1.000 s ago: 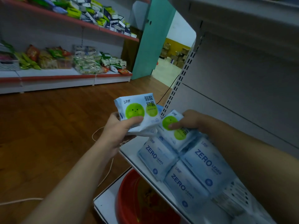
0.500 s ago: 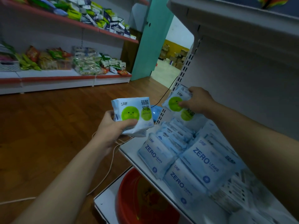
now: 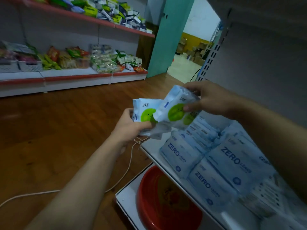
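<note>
Left hand [image 3: 131, 125] has its fingers curled round a white-and-blue plastic pack with a green smiley disc [image 3: 144, 112], and the right hand [image 3: 210, 99] pinches a second matching pack [image 3: 177, 107] — the two overlap, above the shelf's front corner. Just below on the white metal shelf [image 3: 150, 149] lie pale blue "ZERO" packs [image 3: 178, 156] — under that, a red plastic basin [image 3: 164, 201].

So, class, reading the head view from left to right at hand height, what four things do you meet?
In order: left hand → left pack in its grip → right pack → right hand holding it.
</note>
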Demonstrator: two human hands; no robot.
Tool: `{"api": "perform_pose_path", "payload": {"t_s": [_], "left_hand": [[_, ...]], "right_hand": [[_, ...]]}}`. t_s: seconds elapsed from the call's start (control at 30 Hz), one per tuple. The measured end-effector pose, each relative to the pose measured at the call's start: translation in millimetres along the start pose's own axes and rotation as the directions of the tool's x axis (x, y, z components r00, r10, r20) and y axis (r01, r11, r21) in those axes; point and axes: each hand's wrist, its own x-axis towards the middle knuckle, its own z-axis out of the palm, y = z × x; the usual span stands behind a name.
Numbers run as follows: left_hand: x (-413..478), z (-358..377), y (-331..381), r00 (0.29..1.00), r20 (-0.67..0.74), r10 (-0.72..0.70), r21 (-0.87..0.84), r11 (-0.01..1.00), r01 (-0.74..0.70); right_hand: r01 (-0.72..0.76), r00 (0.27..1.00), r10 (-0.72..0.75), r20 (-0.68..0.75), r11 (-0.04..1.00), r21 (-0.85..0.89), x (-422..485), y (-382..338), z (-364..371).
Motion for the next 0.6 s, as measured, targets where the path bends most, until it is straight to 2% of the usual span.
{"api": "perform_pose_path", "payload": {"t_s": [0.2,0.27,0.5,0.6], "left_hand": [[-6.1,-9.0,2.7,0.997,0.042,0.064,0.026,0.998,-0.065],[-7.0,-10.2,3.9,0.995,0.070,0.066,-0.006,0.998,-0.066],[-11.8,-18.0,14.1,0.979,0.193,0.070,-0.231,0.973,-0.024],[-16.0,-16.0,20.0,0.964,0.246,0.104,-0.195,0.979,-0.056]], "right_hand": [[0.097,0.995,-0.090,0.041,0.968,-0.230,7.1,-18.9,22.2],[0.117,0.993,-0.122,0.001,0.953,-0.278,10.3,-21.2,26.2],[0.097,0.982,-0.136,-0.129,0.957,-0.273,10.7,-16.7,38.2],[0.090,0.970,-0.142,-0.195,0.964,-0.251,10.6,-15.8,42.3]]}}
